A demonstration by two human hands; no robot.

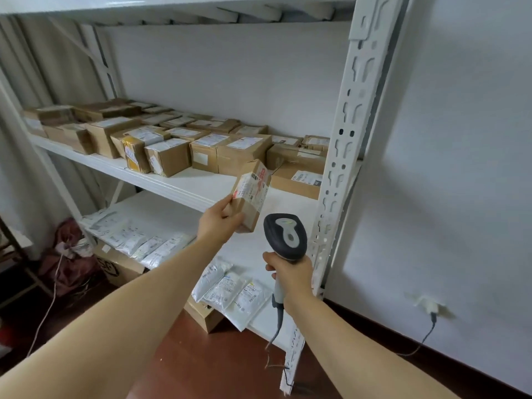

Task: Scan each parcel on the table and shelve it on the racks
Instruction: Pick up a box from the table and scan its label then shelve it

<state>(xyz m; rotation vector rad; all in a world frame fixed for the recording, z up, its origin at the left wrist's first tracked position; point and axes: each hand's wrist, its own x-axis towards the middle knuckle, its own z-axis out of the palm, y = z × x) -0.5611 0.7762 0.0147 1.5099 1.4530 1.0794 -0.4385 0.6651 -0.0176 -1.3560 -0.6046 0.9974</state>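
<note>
The person's left hand [221, 217] holds a small cardboard parcel [252, 194] tilted in the air, just left of the rack's upright post [342, 156] and above the front edge of the middle shelf [201, 182]. Its grip is curled round the parcel's lower end, and the label faces up. The right hand [290, 272], lower and nearer the post, has its grip wrapped round the handle of a barcode scanner [286, 236], whose head tips up toward the parcel. Left of the post the shelf carries a row of cardboard boxes [172, 151] with a bare strip in front, which looks like where this one belongs. The risk I see is the hold: only one end is caught, so the parcel could pivot out and drop onto the plastic mailers [227, 289] lying on the shelf lower down the post. Set down carelessly, it could nudge the box nearest the post [299, 180] or sit half over the edge. The scanner's cable [276, 326] hangs loose and might snag.
</note>
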